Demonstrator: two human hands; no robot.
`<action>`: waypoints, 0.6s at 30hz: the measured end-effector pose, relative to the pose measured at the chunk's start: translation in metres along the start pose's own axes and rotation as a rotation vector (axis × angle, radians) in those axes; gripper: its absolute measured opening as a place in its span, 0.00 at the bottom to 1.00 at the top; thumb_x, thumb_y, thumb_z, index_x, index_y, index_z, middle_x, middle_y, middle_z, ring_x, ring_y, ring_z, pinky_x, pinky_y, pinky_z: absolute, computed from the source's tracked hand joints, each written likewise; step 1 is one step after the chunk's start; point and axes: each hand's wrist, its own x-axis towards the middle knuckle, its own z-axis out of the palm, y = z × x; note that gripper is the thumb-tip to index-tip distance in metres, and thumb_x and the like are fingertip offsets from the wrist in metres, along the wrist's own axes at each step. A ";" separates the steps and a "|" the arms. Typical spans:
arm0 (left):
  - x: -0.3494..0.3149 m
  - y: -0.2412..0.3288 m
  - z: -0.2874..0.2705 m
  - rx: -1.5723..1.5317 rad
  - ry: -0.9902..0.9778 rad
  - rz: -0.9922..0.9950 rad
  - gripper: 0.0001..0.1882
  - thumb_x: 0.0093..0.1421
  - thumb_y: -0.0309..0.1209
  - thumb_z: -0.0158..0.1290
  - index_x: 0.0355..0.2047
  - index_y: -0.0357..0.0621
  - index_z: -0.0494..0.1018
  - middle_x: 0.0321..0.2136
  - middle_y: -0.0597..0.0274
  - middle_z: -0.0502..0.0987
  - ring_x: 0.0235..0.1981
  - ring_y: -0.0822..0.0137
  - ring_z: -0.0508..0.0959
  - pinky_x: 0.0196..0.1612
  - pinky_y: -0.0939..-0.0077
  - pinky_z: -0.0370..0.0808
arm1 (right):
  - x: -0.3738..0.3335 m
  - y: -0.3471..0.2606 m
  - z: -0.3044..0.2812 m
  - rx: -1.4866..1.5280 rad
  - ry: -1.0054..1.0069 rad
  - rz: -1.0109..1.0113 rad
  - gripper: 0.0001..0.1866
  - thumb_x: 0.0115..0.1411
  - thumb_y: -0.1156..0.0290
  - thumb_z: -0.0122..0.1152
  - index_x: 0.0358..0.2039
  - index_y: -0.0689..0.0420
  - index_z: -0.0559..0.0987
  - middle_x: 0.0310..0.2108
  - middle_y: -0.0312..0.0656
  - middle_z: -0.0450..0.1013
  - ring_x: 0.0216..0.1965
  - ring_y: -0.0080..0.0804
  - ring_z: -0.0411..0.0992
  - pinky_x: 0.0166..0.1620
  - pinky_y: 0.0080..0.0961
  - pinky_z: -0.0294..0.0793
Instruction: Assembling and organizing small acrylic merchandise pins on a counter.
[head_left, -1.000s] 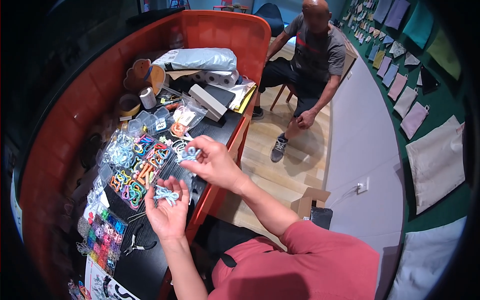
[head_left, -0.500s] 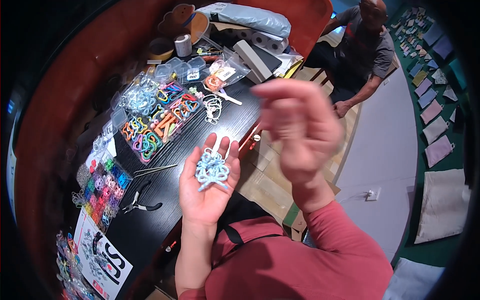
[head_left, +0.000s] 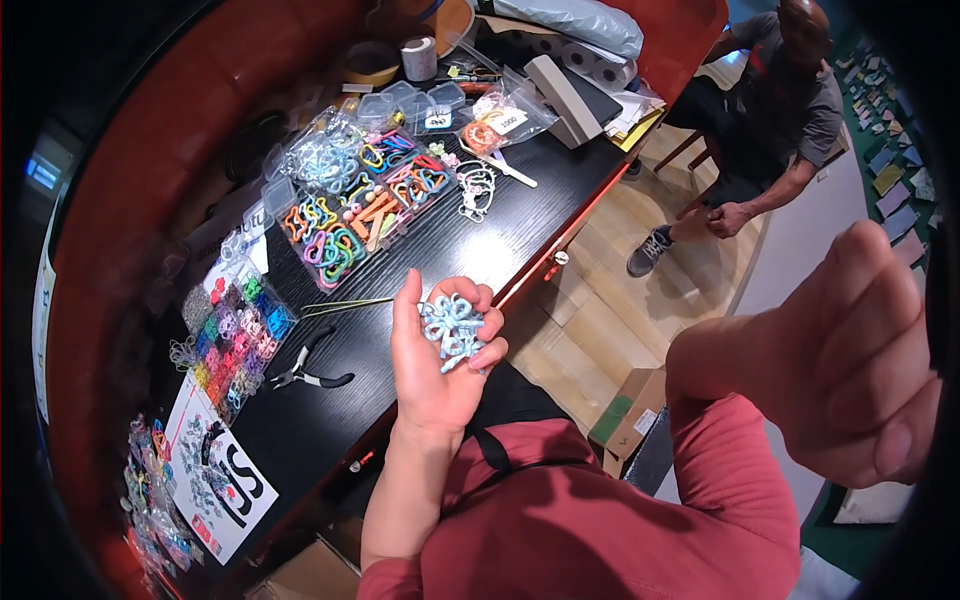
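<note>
Your right hand [head_left: 850, 370] has swung outward to the right, its fingers bent; whether they pinch anything, I cannot tell. Your left hand [head_left: 425, 385] has curled its fingers around the knobbly, pale-blue looped bundle [head_left: 452, 328], cradling it in the palm near the edge of the black, wood-grained table [head_left: 400, 250], where slim tweezers [head_left: 345, 306] and curved-handled pliers [head_left: 325, 381] lie.

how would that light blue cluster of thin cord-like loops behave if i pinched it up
The light blue loop cluster is probably light, being thin strands with gaps between. It may be springy rather than limp, since loops stand open in the curled left hand. Its uneven outline should make it unlikely to roll.
</note>
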 end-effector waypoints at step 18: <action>-0.009 -0.009 -0.021 -0.374 0.015 -0.119 0.17 0.73 0.37 0.41 0.53 0.40 0.71 0.48 0.48 0.73 0.52 0.54 0.72 0.54 0.56 0.75 | -0.070 0.069 0.007 -0.199 0.361 0.425 0.29 0.75 0.50 0.41 0.29 0.63 0.76 0.20 0.34 0.70 0.18 0.13 0.62 0.21 0.11 0.56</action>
